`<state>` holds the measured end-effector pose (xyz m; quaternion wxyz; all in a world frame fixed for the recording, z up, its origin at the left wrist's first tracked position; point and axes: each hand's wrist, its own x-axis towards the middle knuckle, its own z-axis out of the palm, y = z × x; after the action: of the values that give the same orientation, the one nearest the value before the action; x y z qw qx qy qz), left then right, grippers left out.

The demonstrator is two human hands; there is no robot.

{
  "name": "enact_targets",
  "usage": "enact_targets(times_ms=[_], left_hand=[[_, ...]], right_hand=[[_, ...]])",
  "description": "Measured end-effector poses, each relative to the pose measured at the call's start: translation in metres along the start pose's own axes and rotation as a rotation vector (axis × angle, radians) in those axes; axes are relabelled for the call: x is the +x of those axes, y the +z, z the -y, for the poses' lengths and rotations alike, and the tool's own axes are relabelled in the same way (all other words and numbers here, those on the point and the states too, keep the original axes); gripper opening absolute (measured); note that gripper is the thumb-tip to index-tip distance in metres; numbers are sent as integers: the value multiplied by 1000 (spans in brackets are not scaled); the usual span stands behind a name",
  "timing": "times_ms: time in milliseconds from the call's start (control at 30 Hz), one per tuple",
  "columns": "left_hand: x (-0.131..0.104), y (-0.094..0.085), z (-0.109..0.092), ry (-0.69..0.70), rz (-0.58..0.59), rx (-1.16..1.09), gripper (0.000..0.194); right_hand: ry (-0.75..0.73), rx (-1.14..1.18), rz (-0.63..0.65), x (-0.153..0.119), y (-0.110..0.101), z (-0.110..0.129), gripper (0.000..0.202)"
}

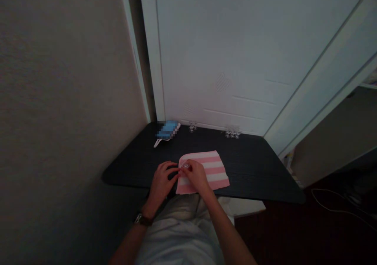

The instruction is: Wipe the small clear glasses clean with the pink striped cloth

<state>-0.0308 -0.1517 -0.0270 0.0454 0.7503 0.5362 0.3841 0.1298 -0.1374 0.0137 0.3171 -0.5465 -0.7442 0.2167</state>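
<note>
A pink-and-white striped cloth (216, 170) lies spread at the front of the black table. Over its left part, my right hand (196, 175) pinches a small clear round piece (185, 165); its exact kind is too small to make out. Just left of the cloth is my left hand (163, 178), palm down, fingers apart. Its thumb and forefinger reach toward the clear piece at the cloth's left edge, and whether they touch it is unclear.
Small clear round pieces stand in two clusters, one group (193, 126) and a larger group (232, 132), along the back edge of the black table (259, 170). A pixelated blue-screened device (167, 130) rests at the back left. A white panel (212, 52) rises behind.
</note>
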Motion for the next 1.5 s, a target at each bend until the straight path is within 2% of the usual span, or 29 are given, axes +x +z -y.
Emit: enact_targets(times_ms=[300, 433, 533, 733, 833, 933, 1033, 1267, 1367, 1500], left_hand=[[1, 0, 2, -10, 16, -4, 14], [1, 0, 1, 1, 27, -5, 15], [1, -1, 1, 2, 40, -4, 15], [1, 1, 3, -14, 50, -10, 17], [2, 1, 3, -19, 53, -15, 17], [2, -3, 0, 5, 27, -58, 18], [0, -9, -3, 32, 18, -111, 20], [-4, -13, -5, 74, 159, -105, 19], [-4, -13, -6, 61, 192, -108, 21], [-5, -12, -3, 15, 208, -145, 24]], right_hand=[[23, -12, -21, -8, 1, 7, 12], [42, -16, -48, -10, -6, 1, 10], [71, -15, -92, -15, -27, -21, 10], [196, -15, -254, -34, -89, -86, 16], [219, 7, -302, -38, -102, -97, 16], [215, 51, -321, -38, -99, -87, 18], [184, 101, -302, -37, -85, -66, 22], [51, 184, -132, -34, -39, -14, 16], [29, 188, -82, -32, -24, -1, 15], [2, 105, -33, -28, -14, 6, 14]])
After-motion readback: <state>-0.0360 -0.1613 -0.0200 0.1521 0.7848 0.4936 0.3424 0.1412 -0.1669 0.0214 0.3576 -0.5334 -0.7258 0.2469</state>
